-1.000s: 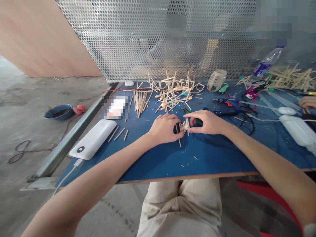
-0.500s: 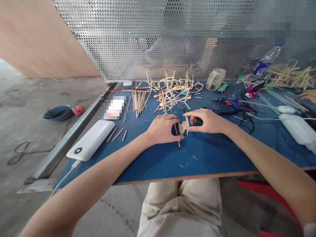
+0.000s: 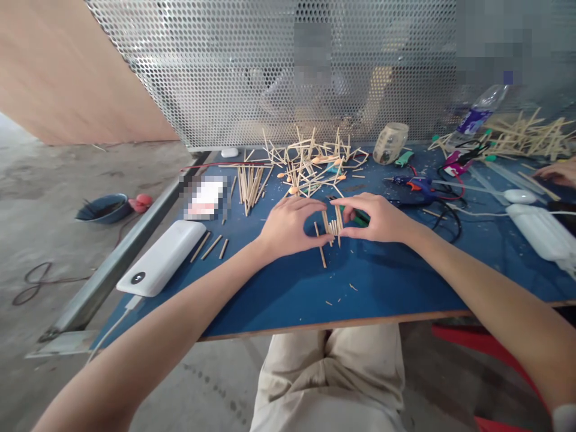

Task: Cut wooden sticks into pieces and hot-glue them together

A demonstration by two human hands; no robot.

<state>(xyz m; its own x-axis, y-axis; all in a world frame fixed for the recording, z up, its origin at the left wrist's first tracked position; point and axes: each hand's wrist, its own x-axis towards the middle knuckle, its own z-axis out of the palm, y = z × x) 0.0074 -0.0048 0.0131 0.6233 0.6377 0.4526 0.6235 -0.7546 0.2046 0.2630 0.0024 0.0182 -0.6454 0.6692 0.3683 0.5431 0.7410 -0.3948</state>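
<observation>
Between my hands sits a small ladder-like wooden stick frame [image 3: 333,228], with several short rungs between two longer sticks. My left hand [image 3: 288,225] curves round its left side, thumb and fingertips at the ends of the left stick. My right hand [image 3: 380,219] grips the right stick between thumb and forefinger in the same way. A loose wooden stick [image 3: 323,257] lies on the blue table [image 3: 279,300], inside the curve of my left hand. A green-handled tool [image 3: 360,217] is partly hidden behind my right hand.
A heap of sticks [image 3: 315,162] and a jar [image 3: 390,144] stand at the back. A white power bank [image 3: 162,258] and cut sticks [image 3: 211,246] lie left. A glue gun [image 3: 411,185], cables and a bottle [image 3: 479,114] are right. Another person's hand [image 3: 560,173] shows far right.
My left hand's fingertips have moved off the loose stick and onto the frame's left side. The loose stick now lies apart from the frame. My right hand stays on the right stick.
</observation>
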